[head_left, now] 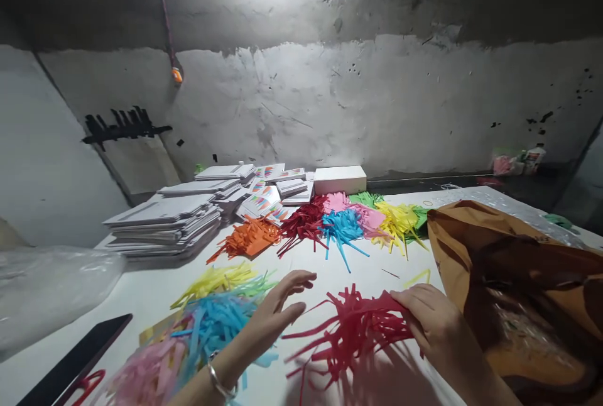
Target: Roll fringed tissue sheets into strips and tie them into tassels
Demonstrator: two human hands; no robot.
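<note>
My right hand (436, 318) pinches the right end of a red paper fringe tassel (351, 330), whose cut strips hang loose to the left above the white table (301, 277). To the left of the tassel, my left hand (282, 302) is held with its fingers apart and nothing in it; a bracelet circles that wrist. Below and left of it lie blue fringe (217, 324), yellow fringe (217, 280) and pink fringe (151, 368). Further back sit bunches of orange fringe (249, 236), dark red fringe (304, 224), light blue fringe (343, 227) and bright yellow fringe (398, 220).
Stacks of white paper packs (162, 224) stand back left, beside printed cards (264, 195) and a white box (340, 178). An open brown bag (452, 236) takes up the right side. A dark phone-like slab (78, 362), red scissor handles (89, 386) and clear plastic (56, 293) are at left.
</note>
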